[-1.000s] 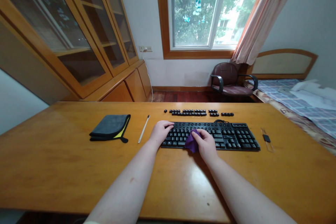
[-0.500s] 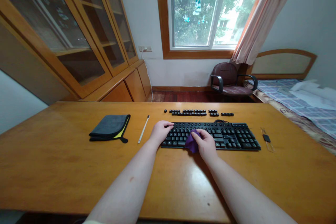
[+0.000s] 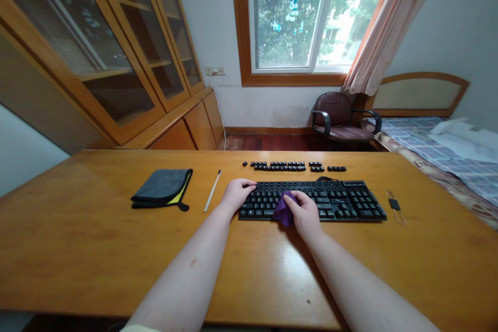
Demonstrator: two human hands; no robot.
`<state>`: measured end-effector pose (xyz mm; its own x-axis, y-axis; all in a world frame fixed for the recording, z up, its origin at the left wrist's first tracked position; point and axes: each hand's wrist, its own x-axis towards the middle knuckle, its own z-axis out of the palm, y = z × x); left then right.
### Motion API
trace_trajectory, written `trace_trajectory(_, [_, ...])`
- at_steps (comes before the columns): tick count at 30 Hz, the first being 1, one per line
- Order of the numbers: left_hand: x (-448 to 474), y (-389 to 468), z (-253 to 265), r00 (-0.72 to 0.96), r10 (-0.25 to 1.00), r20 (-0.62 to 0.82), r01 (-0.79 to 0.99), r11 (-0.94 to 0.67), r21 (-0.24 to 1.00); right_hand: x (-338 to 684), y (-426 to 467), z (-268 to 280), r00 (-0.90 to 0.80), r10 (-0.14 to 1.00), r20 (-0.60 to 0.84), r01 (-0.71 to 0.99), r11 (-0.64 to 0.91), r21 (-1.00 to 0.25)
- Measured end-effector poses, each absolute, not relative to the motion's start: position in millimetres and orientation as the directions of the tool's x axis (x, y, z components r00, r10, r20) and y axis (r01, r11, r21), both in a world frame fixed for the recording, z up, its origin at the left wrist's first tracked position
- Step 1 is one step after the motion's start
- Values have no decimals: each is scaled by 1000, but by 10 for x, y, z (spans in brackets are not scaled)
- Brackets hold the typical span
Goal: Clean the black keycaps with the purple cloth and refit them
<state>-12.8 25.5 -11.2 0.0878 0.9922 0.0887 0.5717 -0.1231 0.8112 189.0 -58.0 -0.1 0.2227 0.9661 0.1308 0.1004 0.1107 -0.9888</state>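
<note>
A black keyboard (image 3: 350,202) lies on the wooden desk, its top row stripped of keycaps. At its left end my left hand (image 3: 238,193) grips the edge, thumb and fingers closed at the upper left corner. My right hand (image 3: 305,212) is over the middle of the keyboard, pinching a soft purple wad (image 3: 284,211). Whether the wad is cloth or gel I cannot tell. It rests against the lower key rows and hangs past the front edge. Behind the keyboard, loose black keycaps (image 3: 288,166) are laid out in rows.
A thin white brush (image 3: 212,191) and a folded grey cloth (image 3: 161,187) with yellow lining lie to the left. To the right is a wire keycap puller (image 3: 394,204). Beyond the desk (image 3: 97,259) stand a chair (image 3: 337,114), a bed (image 3: 447,150) and a glass-fronted cabinet (image 3: 167,109).
Hardly anything differs. Both hands keep their places on the keyboard, and the purple wad stays in my right hand with at most a tiny shift.
</note>
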Motion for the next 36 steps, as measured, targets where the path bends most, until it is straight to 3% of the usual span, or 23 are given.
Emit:
trace_trajectory(20, [-145,240,-91,120,988,94,556,-145,818,1894,-565,-36,230,964,132,110,109,-988])
trace_trajectory(29, [-147,188,-32,250,941,230,713,-340,614,1889,-568,-30,218,968,122,103,101,-989])
trace_trajectory(36, [-130,190,0,215,960,179,692,-279,666,1890,-572,-15,220,967,131,112,108,-988])
